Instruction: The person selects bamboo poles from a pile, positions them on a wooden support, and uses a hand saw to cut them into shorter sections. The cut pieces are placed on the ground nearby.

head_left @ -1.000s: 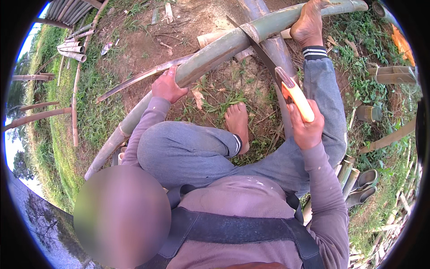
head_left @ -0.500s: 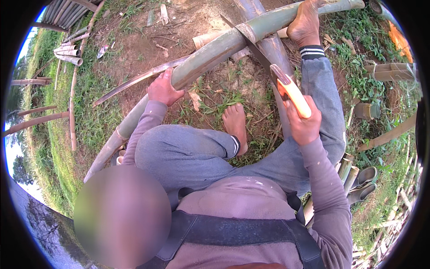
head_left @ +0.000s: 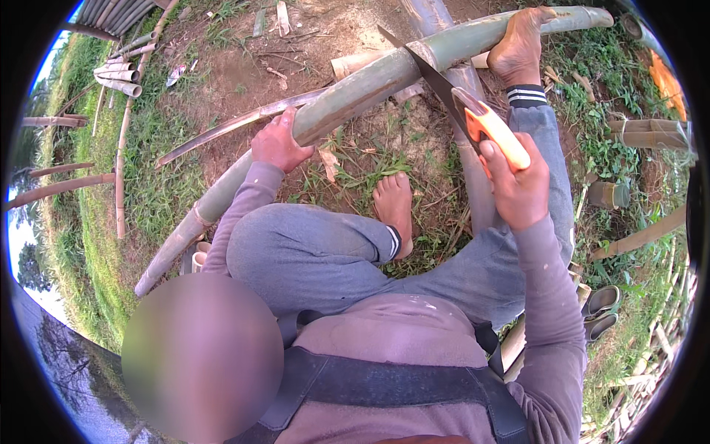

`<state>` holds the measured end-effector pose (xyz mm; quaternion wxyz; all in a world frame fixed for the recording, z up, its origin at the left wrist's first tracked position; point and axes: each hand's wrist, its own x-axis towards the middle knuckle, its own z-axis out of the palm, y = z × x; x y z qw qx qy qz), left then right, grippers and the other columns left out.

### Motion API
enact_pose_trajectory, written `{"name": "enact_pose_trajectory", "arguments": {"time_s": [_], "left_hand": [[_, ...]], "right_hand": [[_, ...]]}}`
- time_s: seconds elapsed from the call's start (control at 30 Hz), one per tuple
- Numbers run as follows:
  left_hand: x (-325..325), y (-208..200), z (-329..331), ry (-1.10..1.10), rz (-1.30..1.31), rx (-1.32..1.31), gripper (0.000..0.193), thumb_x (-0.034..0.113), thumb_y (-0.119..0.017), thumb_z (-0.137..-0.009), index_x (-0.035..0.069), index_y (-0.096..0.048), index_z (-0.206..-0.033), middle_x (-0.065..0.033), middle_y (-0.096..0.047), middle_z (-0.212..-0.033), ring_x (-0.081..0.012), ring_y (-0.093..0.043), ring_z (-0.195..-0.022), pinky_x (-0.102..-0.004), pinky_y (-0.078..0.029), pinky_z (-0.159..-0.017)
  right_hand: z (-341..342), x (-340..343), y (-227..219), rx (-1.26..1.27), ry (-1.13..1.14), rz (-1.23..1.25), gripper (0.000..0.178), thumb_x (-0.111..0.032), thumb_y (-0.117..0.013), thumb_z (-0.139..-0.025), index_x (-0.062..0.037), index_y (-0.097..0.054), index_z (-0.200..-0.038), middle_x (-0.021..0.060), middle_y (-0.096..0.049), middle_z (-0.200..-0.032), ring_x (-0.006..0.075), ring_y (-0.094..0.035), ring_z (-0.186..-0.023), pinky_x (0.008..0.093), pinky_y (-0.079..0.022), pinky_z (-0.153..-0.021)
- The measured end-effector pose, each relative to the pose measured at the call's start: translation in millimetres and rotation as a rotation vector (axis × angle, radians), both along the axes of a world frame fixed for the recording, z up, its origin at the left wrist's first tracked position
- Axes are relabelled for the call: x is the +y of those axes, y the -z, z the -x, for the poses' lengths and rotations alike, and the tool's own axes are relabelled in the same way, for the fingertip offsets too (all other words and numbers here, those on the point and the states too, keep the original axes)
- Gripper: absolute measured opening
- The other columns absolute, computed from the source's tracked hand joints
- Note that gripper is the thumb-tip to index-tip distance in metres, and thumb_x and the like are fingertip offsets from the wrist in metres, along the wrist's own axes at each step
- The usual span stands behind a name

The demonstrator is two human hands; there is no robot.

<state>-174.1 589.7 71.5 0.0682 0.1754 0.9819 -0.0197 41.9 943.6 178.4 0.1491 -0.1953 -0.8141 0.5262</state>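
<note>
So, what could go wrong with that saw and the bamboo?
The saw might skip off the rounded bamboo pole and nick the bare right foot resting on it beyond the blade. Also, the bamboo lies across another pole, so it could roll or shift under the left hand.

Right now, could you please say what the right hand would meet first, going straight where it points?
Along its orange-handled metal saw, probably the thick green bamboo pole, though depth is unclear.

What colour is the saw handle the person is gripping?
The saw handle is orange, looking paler along its upper edge; it shows best in the head view.
</note>
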Motion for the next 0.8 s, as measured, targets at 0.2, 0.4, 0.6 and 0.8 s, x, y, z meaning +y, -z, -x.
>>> {"name": "enact_pose_trajectory", "arguments": {"time_s": [0.2,0.4,0.6,0.8], "left_hand": [[15.3,0.4,1.9,0.02,-0.049,-0.048,0.095,0.049,-0.089,-0.07,0.017,-0.053,-0.152,-0.0166,-0.071,-0.13,-0.0365,-0.071,-0.117,-0.0488,-0.057,-0.101],[15.0,-3.2,7.5,0.005,-0.018,-0.06,0.101,0.053,-0.089,-0.07,0.017,-0.049,-0.155,-0.015,-0.067,-0.139,-0.0353,-0.07,-0.121,-0.0487,-0.057,-0.102],[1.5,6.0,-2.8,-0.002,-0.053,-0.048,0.098,0.051,-0.089,-0.069,0.016,-0.051,-0.153,-0.0161,-0.069,-0.134,-0.0356,-0.071,-0.118,-0.0491,-0.057,-0.101],[16.3,10.2,0.1,0.048,-0.054,-0.029,0.098,0.051,-0.089,-0.07,0.017,-0.051,-0.153,-0.0151,-0.069,-0.134,-0.0352,-0.07,-0.119,-0.0486,-0.056,-0.102]], "right_hand": [[-64.6,7.5,-39.0,-0.056,0.004,-0.162,0.021,-0.019,-0.072,-0.104,0.0011,-0.069,-0.111,-0.0008,-0.065,-0.078,0.0015,-0.052,-0.058,0.0192,-0.04,-0.053],[91.2,2.2,26.1,0.023,0.023,-0.216,0.027,-0.022,-0.081,-0.096,0.0015,-0.071,-0.104,0.0146,-0.071,-0.078,0.0161,-0.065,-0.07,0.0347,-0.053,-0.067],[-82.5,4.9,-39.2,-0.086,0.006,-0.102,0.017,-0.008,-0.077,-0.098,0.0012,-0.07,-0.111,0.0048,-0.072,-0.084,0.0089,-0.061,-0.072,0.0283,-0.051,-0.067],[50.5,14.9,41.5,0.052,0.005,-0.077,0.024,-0.02,-0.08,-0.097,0.0014,-0.072,-0.106,0.0135,-0.073,-0.082,0.0183,-0.071,-0.075,0.0337,-0.054,-0.069]]}}
